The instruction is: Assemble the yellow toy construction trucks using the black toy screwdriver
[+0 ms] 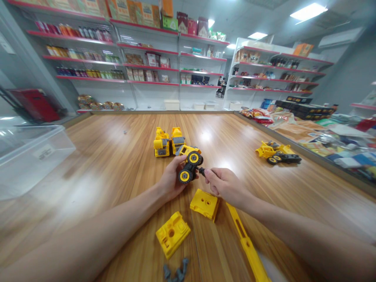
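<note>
While the left hand point(172, 181) has a solid grip on a tilted yellow-and-black toy truck point(188, 164) around mid-table, the right hand point(225, 182) is pinching a little black screwdriver point(202, 171) pointed at it. Two chunky yellow pieces point(205, 203) sit on the near side, long yellow bar point(246, 243) to their right, two yellow vehicles point(161, 143) just on the far side.
</note>
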{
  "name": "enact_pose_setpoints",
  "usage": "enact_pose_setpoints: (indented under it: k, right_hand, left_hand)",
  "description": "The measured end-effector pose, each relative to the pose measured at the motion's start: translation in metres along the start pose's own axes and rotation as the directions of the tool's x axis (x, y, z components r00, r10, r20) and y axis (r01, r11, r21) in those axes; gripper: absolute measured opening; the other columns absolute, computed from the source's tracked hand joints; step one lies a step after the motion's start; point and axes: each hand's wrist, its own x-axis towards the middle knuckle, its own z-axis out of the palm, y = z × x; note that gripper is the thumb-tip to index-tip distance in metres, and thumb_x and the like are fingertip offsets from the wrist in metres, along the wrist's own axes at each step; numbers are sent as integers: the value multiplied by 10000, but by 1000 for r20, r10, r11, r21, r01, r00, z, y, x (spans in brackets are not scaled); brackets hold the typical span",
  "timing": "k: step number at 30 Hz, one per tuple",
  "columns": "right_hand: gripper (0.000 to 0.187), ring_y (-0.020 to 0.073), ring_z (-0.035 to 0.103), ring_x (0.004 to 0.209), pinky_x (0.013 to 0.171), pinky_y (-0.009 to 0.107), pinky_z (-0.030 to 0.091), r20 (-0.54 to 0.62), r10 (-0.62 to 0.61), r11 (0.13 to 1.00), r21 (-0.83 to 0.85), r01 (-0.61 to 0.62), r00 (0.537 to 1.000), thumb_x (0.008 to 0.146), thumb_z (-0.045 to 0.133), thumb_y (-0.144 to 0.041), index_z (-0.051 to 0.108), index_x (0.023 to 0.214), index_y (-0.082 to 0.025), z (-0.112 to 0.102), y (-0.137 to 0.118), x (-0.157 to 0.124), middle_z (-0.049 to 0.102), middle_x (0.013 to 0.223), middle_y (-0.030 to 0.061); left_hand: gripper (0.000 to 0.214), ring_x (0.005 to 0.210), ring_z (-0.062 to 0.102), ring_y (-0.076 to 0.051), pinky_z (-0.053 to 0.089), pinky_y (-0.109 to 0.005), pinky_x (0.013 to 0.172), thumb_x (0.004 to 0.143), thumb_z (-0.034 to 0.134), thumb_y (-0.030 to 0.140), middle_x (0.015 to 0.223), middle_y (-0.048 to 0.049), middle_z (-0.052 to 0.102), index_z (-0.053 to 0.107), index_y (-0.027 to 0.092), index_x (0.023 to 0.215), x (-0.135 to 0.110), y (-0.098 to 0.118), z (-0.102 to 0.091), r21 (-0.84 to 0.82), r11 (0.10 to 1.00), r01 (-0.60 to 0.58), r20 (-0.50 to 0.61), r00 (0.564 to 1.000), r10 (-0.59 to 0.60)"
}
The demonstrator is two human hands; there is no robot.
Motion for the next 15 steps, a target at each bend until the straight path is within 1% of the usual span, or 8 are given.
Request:
enact_pose_setpoints:
  k: [2,10,15]
  right_hand:
    - [478,105,421,449,451,244,254,-4,8,1000,6,-8,1000,952,379,-553,542,698,-183,2,1,-1,463,494,-32]
    - [508,99,397,465,442,242,230,-9,18,1000,5,-18,1000,947,367,-581,506,665,-182,6,1,-3,434,518,-27]
    - [519,97,394,458,436,244,231,3,29,999,19,-29,1000,947,363,-585,511,663,-177,6,-1,-3,435,515,-25]
  left_hand:
    - [273,598,640,-157,564,-277,588,835,568,330,716,-65,686,669,101,944,0,0,0,-4,1000,4,4,1000,-4]
    - [295,677,676,-189,582,-326,671,832,548,329,823,-94,724,667,96,968,-3,2,4,8,1000,-15,26,1000,15]
    - [307,680,677,-197,576,-322,663,813,555,336,821,-98,724,669,97,968,-3,2,4,13,1000,-15,28,1000,15]
